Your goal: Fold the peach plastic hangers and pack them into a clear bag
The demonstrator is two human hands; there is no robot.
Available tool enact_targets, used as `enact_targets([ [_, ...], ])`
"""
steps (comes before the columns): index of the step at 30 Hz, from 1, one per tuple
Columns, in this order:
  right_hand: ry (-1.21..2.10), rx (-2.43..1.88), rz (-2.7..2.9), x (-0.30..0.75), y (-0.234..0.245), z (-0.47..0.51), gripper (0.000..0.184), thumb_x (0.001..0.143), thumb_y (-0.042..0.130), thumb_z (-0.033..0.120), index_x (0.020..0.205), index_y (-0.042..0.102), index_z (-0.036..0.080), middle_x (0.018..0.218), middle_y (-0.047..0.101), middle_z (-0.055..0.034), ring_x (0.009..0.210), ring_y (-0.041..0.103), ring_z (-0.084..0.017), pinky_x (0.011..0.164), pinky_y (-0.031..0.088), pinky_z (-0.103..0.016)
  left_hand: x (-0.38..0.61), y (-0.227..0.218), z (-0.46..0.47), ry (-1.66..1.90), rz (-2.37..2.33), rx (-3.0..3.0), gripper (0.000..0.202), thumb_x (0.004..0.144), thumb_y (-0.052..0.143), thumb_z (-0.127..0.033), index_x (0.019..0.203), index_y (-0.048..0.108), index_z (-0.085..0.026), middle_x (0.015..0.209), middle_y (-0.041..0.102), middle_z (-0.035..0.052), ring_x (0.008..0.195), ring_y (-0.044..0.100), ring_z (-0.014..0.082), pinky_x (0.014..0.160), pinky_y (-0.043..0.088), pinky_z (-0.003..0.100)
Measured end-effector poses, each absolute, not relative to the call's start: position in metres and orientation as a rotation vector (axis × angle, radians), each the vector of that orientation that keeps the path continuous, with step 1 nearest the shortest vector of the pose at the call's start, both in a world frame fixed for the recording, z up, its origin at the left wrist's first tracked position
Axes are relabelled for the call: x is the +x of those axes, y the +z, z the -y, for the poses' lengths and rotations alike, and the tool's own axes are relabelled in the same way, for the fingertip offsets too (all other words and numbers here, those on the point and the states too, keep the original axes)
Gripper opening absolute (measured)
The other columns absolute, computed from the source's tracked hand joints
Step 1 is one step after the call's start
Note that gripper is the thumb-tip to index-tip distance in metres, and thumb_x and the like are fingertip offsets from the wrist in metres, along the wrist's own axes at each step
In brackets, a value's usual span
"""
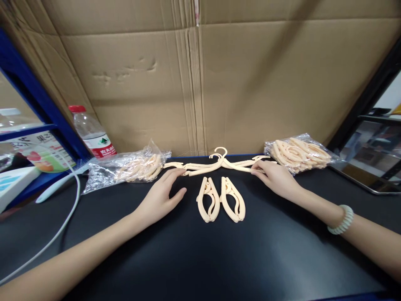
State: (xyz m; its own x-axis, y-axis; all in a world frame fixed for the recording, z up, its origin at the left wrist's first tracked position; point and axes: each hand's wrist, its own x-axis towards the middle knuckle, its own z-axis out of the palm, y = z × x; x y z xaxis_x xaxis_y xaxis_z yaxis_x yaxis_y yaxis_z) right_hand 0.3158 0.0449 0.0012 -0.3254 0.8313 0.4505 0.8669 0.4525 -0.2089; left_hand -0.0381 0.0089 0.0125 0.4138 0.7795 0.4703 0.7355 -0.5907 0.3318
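Red-capped bottle (pixel 90 131): I can make out 农夫山 in white on the red part of its label (pixel 105 152); rest wraps out of sight. Dark green triangular mark (pixel 104 141) above that. Fruit-print container (pixel 52 155), far left: 果之 looks legible up top, remaining characters too blurred to read.

My L forearm (pixel 90 255) angles fwd from lower L, L hand (pixel 161 194) w/ fingers extended, thumb spread well off them. R forearm (pixel 319 202) comes in from lower R; R hand (pixel 275 177) has bent fingers, thumb tip pinching nr index.
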Motion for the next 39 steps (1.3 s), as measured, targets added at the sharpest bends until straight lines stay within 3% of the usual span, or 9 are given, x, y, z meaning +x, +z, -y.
enact_targets([
  [4,-0.148,-1.333,2.15,0.314,0.006,-0.039,0.018,0.095,0.044,0.032,0.086,0.056,0.021,0.085,0.067,-0.0056,0.078,0.062,-0.023,0.068,0.046,-0.033,-0.034,0.016,-0.003,1.236,-1.284,2.386,0.053,0.088,0.056,-0.028,0.137,0.038,-0.026,0.152,0.027,0.0088,0.141,0.028,0.0266,0.109,0.039,0.043],
  [7,-0.202,-1.27,2.117,0.307,0.008,-0.031,0.017,0.095,0.045,0.032,0.09,0.056,0.021,0.09,0.066,-0.0064,0.083,0.062,-0.023,0.072,0.047,-0.034,-0.031,0.016,0.002,1.334,-1.132,2.201,0.068,0.085,0.062,-0.026,0.144,0.028,-0.03,0.157,0.019,0.0078,0.136,0.037,0.0269,0.111,0.036,0.043],
  [11,-0.278,-1.198,2.124,0.296,0.01,-0.018,0.017,0.096,0.044,0.031,0.093,0.057,0.02,0.09,0.066,-0.007,0.083,0.063,-0.023,0.074,0.048,-0.035,-0.023,0.017,0.011,1.353,-1.045,2.074,0.069,0.087,0.061,-0.026,0.146,0.027,-0.029,0.152,0.033,0.0086,0.127,0.049,0.0259,0.107,0.043,0.042],
  [20,-0.393,-1.06,2.095,0.288,0.013,-0.008,0.017,0.097,0.046,0.029,0.093,0.059,0.02,0.088,0.066,-0.0067,0.082,0.062,-0.023,0.075,0.047,-0.037,-0.018,0.022,0.02,1.362,-1.158,1.773,0.044,0.083,0.066,-0.039,0.122,0.061,-0.019,0.13,0.061,0.0089,0.105,0.066,0.027,0.095,0.053,0.041],
  [26,-0.352,-0.995,2.004,0.286,0.016,-0.006,0.015,0.095,0.048,0.024,0.092,0.062,0.02,0.117,0.057,-0.0117,0.097,0.061,-0.024,0.085,0.05,-0.04,-0.019,0.022,0.017,1.354,-1.148,1.681,0.042,0.08,0.069,-0.038,0.115,0.061,-0.017,0.106,0.072,0.0089,0.095,0.07,0.0259,0.093,0.054,0.042],
  [29,-0.356,-0.993,1.933,0.284,0.02,-0.005,0.015,0.094,0.049,0.023,0.088,0.062,0.019,0.124,0.052,-0.0142,0.094,0.062,-0.024,0.089,0.05,-0.044,-0.018,0.022,0.017,1.346,-1.127,1.648,0.041,0.079,0.07,-0.037,0.114,0.061,-0.016,0.098,0.073,0.0074,0.09,0.071,0.0248,0.092,0.055,0.041],
  [35,-0.296,-0.931,1.903,0.282,0.024,-0.002,0.014,0.092,0.048,0.016,0.089,0.061,0.021,0.115,0.064,-0.0098,0.113,0.058,-0.026,0.098,0.047,-0.044,-0.018,0.023,0.018,1.337,-1.136,1.622,0.038,0.077,0.071,-0.036,0.109,0.062,-0.017,0.099,0.073,0.0067,0.085,0.072,0.0239,0.089,0.057,0.04],
  [39,-0.153,-0.927,1.896,0.282,0.021,-0.001,0.013,0.091,0.05,0.017,0.094,0.062,0.021,0.108,0.068,-0.0074,0.102,0.064,-0.024,0.092,0.052,-0.04,-0.018,0.023,0.016,1.348,-1.114,1.593,0.037,0.076,0.073,-0.035,0.107,0.063,-0.017,0.096,0.073,0.0062,0.083,0.072,0.0222,0.088,0.056,0.037],
])
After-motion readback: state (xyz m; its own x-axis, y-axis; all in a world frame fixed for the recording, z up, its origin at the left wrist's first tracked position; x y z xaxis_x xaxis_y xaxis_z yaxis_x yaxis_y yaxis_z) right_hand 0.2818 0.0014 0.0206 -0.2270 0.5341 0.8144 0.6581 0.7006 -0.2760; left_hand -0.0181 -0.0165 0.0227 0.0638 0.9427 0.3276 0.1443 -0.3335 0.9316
